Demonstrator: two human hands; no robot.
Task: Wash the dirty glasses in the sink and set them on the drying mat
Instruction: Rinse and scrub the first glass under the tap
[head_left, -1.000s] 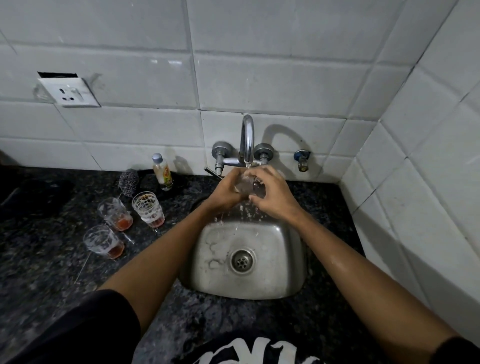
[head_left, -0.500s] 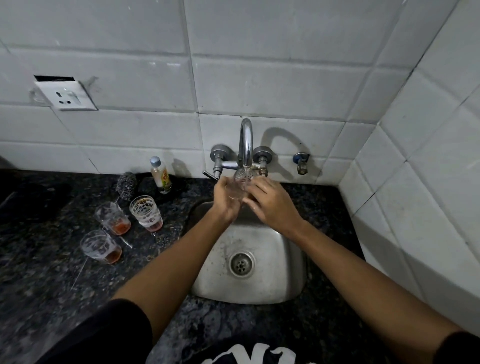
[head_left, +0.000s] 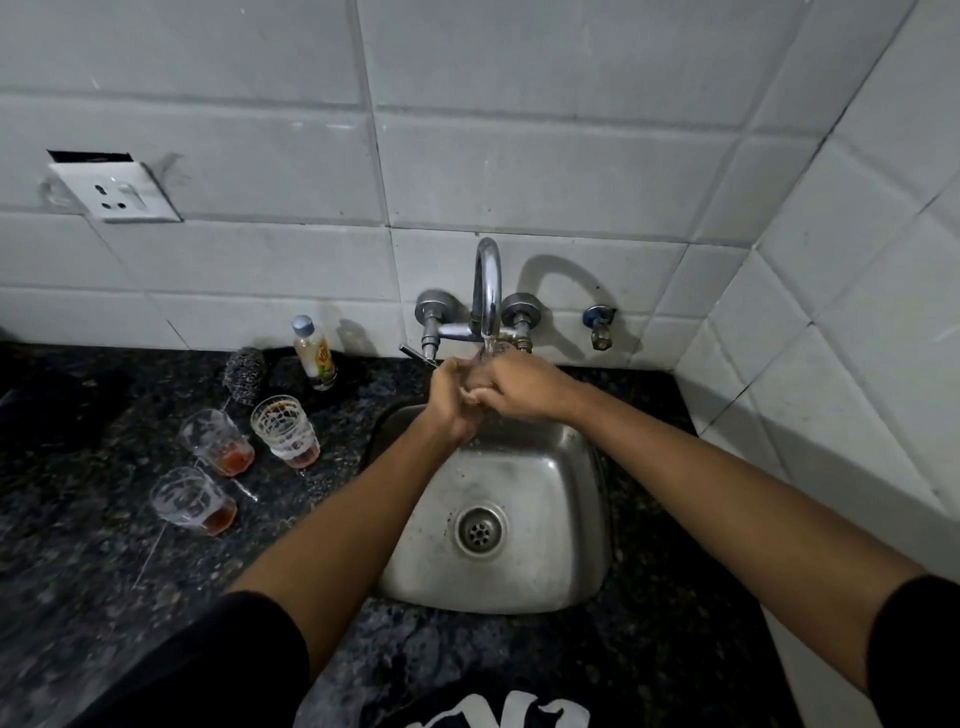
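Observation:
Over the steel sink (head_left: 566, 566), both my hands hold a small clear glass (head_left: 491, 358) under the running tap (head_left: 487, 291). My left hand (head_left: 451, 397) grips it from the left and my right hand (head_left: 522, 387) wraps over it from the right, so most of the glass is hidden. Three dirty glasses with reddish dregs stand on the dark counter to the left: one near the sink (head_left: 285, 431), one behind it to the left (head_left: 215, 441) and one nearer me (head_left: 192, 501).
A small soap bottle (head_left: 314, 353) and a steel scrubber (head_left: 244, 374) sit by the wall left of the tap. A wall socket (head_left: 119, 192) is at upper left, a spare valve (head_left: 600, 327) right of the tap. Tiled wall closes the right side.
My hands have shifted with the glass from lower over the basin up close under the spout. The camera view has dipped slightly.

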